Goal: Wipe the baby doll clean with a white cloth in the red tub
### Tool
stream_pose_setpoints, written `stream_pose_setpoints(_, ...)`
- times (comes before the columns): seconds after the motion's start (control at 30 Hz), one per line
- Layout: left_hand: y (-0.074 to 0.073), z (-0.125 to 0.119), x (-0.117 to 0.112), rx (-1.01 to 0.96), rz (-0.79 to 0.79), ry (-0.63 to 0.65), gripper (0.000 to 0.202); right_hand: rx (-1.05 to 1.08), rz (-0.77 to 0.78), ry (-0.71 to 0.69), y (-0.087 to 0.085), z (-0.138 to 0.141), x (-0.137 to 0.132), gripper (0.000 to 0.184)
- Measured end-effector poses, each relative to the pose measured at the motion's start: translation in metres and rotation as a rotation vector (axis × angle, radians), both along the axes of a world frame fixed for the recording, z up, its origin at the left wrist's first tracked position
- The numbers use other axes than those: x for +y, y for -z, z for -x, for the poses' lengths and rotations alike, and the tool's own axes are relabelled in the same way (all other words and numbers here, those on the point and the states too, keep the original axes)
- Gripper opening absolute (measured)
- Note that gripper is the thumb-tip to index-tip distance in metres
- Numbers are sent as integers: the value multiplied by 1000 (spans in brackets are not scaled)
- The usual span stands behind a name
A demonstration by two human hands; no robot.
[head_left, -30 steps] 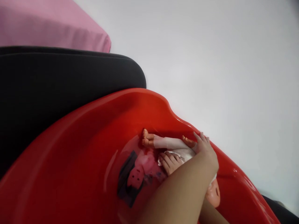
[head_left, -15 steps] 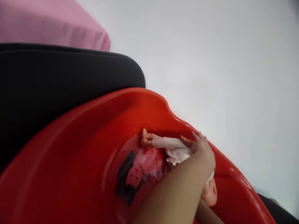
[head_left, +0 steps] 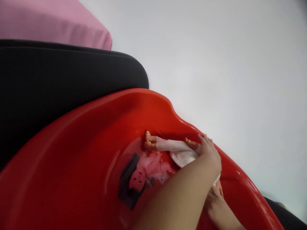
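Note:
A doll [head_left: 171, 145] in white clothes lies along the far inner wall of a red plastic tub [head_left: 79, 143], its bare feet pointing left. My left hand [head_left: 209, 154] reaches across the tub and grips the doll's body, by its small orange hand. My left forearm hides most of the doll's trunk. My right hand [head_left: 216, 199] comes in from the lower right under that forearm, over the spot where the doll's head lies. Its fingers are hidden. A white cloth [head_left: 184, 158] shows just below the doll's legs.
The tub floor carries a picture of a pink figure with dark hair [head_left: 141, 175], seen through shallow water. A black cushioned surface [head_left: 59, 80] lies behind the tub at left, a pink cloth [head_left: 48, 22] beyond it. White floor [head_left: 227, 64] fills the right.
My right hand's fingers, seen a second ago on the white cloth, have drawn back to the right and now cover the doll's head. My left hand has stayed on the doll.

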State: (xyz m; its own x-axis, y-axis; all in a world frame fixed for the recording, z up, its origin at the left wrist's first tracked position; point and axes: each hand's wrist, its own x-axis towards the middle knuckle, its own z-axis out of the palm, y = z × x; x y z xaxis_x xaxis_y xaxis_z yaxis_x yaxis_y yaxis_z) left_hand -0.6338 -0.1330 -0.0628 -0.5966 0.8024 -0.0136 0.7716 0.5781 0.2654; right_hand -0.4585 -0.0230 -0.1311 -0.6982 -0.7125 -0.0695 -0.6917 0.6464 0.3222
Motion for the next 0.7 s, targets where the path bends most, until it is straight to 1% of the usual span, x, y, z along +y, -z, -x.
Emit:
stream_pose_setpoints(0.1,-3,-1,-6,13,18,12,96,57,57,-42,-32,5,-5,48)
stream_pose_setpoints(0.17,-1,0,-4,27,16,6,94,74,7,-125,-57,16,0,44)
stream_pose_setpoints(0.27,4,1,3,36,3,10,90,92,-150,-229,-95,35,25,41)
stream_pose_setpoints(0.33,8,2,9,36,-19,2,88,101,-194,-217,-114,43,46,47)
stream_pose_setpoints(0.37,10,3,12,33,-32,-10,85,111,-190,-189,-120,45,54,52)
stream_pose_setpoints(0.4,11,4,14,26,-46,-24,81,119,-183,-162,-123,46,60,56)
stream_pose_setpoints(0.47,12,5,17,13,-71,-43,74,142,-152,-80,-121,42,64,60)
stream_pose_setpoints(0.53,13,6,18,8,-74,-48,77,137,-131,-39,-112,34,59,56)
stream_pose_setpoints(0.57,14,6,19,11,-73,-49,80,125,-130,-42,-105,29,54,53)
stream_pose_setpoints(0.7,17,7,24,-8,-91,-33,86,108,-124,-110,-80,15,30,39)
